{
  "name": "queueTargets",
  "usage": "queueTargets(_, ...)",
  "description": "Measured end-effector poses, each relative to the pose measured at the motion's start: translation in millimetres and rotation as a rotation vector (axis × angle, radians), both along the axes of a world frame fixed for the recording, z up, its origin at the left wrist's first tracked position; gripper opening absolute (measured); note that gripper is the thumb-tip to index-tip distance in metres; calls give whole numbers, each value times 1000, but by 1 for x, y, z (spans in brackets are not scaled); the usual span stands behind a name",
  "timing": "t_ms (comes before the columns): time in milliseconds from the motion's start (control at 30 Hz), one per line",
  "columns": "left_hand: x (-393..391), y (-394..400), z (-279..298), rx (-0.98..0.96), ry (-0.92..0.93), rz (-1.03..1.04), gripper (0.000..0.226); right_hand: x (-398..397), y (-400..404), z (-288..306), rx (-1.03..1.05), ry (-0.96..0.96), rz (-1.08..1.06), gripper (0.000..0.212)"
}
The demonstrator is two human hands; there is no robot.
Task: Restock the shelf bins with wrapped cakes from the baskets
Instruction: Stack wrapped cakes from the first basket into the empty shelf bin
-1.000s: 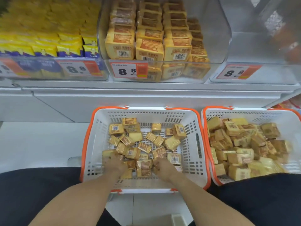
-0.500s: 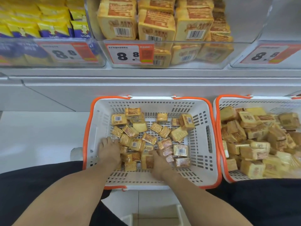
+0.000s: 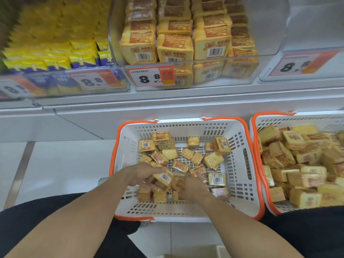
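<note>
Compared with half a second earlier, the left hand (image 3: pixel 141 175) has been brought in from the left side of the pile toward its middle, and a wrapped cake (image 3: pixel 163 178) that lay among the others is now raised in it. The right hand (image 3: pixel 193 187) has stayed low at the near side of the pile. The shelf bins are also seen lower in the view than before.

The raised cake is held tilted, its barcode face turned up and to the right, its long axis running from lower left to upper right. It is held above the near middle of the white basket (image 3: pixel 240 175) with the orange rim, over the loose cakes (image 3: pixel 186 157) scattered at mixed angles on the basket floor.

The left grip is partly clenched: the fingers are curled round the raised cake from the left, with the thumb along its upper edge. The right grip is curled down into the cakes at the near side of the pile; its fingertips are hidden among them, so it cannot be told whether one is grasped.

A second basket (image 3: pixel 260 192), heaped with cakes, is seen just beside the first on the right. Above, the clear shelf bin (image 3: pixel 275 41) is stocked with upright rows of the same cakes.
</note>
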State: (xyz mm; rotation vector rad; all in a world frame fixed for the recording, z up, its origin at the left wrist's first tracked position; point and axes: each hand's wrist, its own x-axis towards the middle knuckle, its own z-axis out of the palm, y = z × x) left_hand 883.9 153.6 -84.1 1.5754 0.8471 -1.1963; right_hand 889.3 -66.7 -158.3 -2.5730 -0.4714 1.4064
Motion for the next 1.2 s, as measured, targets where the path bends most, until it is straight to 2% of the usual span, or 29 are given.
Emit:
queueTargets(100,25,-1,42,-137,-37,23,51,39,-12,45,64,259,-139,58)
queueTargets(200,59,0,92,-103,-166,-65,46,89,-31,117,122,147,-75,59)
queueTargets(300,81,-7,140,-74,-354,-100,49,127,-48,195,282,-46,-133,42)
queueTargets(367,82,-15,162,-107,-488,-42,54,139,-61,240,442,-54,-253,34)
queueTargets(433,75,-23,176,-167,-594,61,59,139,-74,274,608,27,-381,26)
queueTargets(600,54,-58,202,-373,-678,367,56,114,-95,304,969,258,-711,33)
queueTargets(700,48,-79,204,-431,-706,452,49,100,-93,296,1111,342,-794,44)
queueTargets(767,47,-89,202,-431,-728,458,41,96,-88,293,1136,292,-737,53)
queueTargets(867,49,-96,201,-437,-734,492,37,94,-84,289,1077,108,-598,69)
queueTargets(1067,55,-97,199,-383,-735,535,43,91,-77,283,997,-294,-535,59)
queueTargets(1200,56,-100,202,-477,-710,533,50,90,-72,282,941,-535,-333,59)
